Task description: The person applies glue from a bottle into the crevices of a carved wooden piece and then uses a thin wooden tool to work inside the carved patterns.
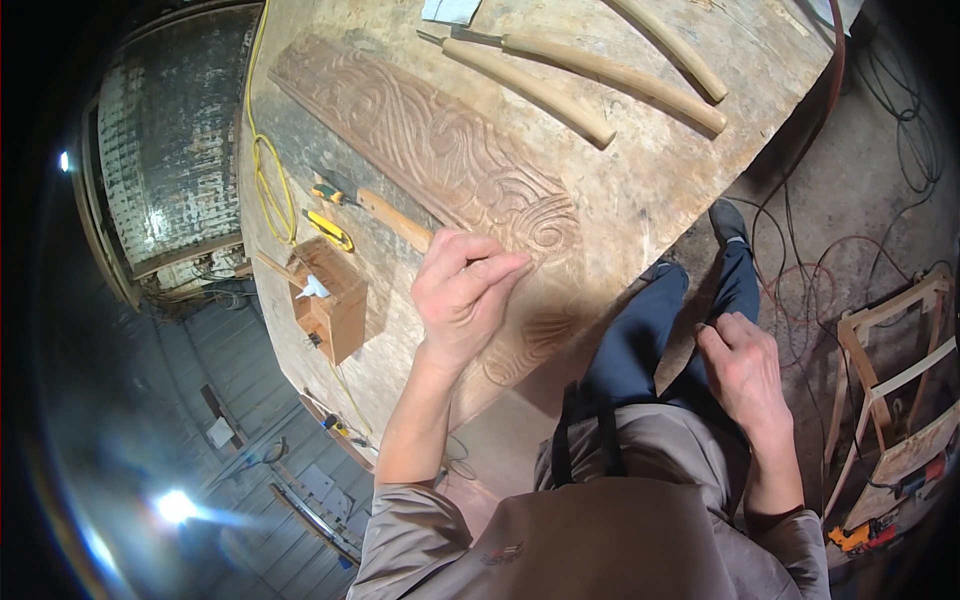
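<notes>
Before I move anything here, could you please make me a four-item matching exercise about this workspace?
Column one:
1. Carved panel
2. Yellow cutter
3. Wooden box
4. Right hand

Column two:
A. Has a small white item at its opening
B. Away from the tabletop, fingers curled
C. Brown, covered in swirling relief
D. Lying on the tabletop, just beyond the box

Right pairs: 1-C; 2-D; 3-A; 4-B

From afar I see a grey-brown short-sleeved top (630,540), small chest emblem (502,553), black straps (610,445), dark-blue trousers (632,342), dark shoes (729,220).
</notes>
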{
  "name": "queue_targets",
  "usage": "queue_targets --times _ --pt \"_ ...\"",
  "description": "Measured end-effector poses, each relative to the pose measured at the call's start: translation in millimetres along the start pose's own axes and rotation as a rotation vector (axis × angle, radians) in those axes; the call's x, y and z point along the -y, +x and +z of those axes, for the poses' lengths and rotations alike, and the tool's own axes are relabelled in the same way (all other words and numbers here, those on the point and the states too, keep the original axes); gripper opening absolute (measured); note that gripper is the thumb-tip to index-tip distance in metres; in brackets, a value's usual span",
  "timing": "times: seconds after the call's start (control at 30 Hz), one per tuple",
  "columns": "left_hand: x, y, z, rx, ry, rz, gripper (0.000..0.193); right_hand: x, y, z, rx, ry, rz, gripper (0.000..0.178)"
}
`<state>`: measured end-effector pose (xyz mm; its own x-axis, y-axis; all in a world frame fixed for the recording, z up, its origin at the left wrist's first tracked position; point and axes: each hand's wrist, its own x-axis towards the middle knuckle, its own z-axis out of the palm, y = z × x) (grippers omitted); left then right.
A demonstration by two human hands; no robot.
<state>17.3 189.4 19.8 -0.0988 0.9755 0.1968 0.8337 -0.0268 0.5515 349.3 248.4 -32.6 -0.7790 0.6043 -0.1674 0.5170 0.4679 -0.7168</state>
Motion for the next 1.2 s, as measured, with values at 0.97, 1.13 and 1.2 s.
queue_targets --times 0.97,1.13,1.2 --pt "2 -117 -44 -0.886 -0.443 -0.847 0.007 112 144 4 -0.011 0.794 0.445 0.020" --pt "55 -134 -129 -0.960 0.225 -0.808 0.012 169 159 12 0.004 0.838 0.131 0.017" --pt "92 -137 -140 -0.929 0.323 -0.822 0.011 192 163 24 0.093 0.809 0.089 0.018"
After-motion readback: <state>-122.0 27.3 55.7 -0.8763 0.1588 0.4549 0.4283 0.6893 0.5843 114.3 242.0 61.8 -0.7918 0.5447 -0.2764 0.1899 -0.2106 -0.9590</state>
